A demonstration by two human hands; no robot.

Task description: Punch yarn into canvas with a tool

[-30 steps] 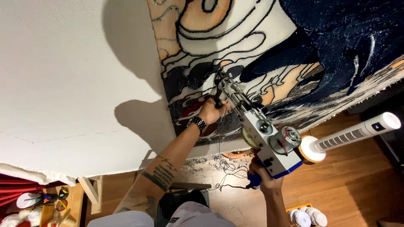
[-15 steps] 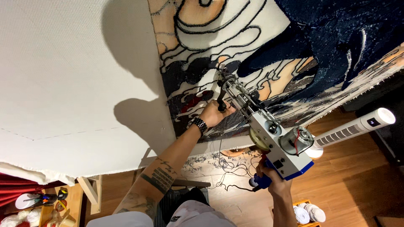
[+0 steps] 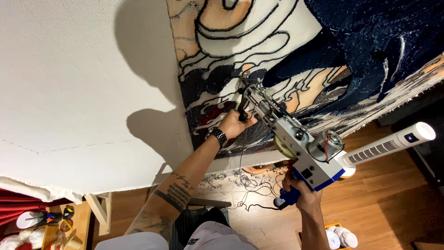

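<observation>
**Both hands on the tufting gun at the cloth**

My left hand (image 3: pixel 235 124) is wrapped tight around the black front handle (image 3: pixel 242 107) of the tufting gun (image 3: pixel 296 146), fingers curled shut on it, wrist bent back with the watch (image 3: pixel 216 135) showing and the tattooed forearm reaching up from lower left. My right hand (image 3: pixel 301 196) sits lower, closed around the blue rear grip (image 3: pixel 287 196) under the gun's body, that forearm rising from the bottom edge.

The gun spans the gap between my two hands. Its long axis runs on a diagonal, from the grip at lower right up to the needle end (image 3: pixel 244 79) at upper left, which meets the tufted rug (image 3: pixel 323 55) stretched upright before me. The motor (image 3: pixel 327 144) sits on top near the rear.

Left of the rug hangs plain white backing cloth (image 3: pixel 83 92), carrying my shadow. A white tower fan (image 3: pixel 393 144) stands on the wooden floor (image 3: pixel 384 203) to the right.
</observation>
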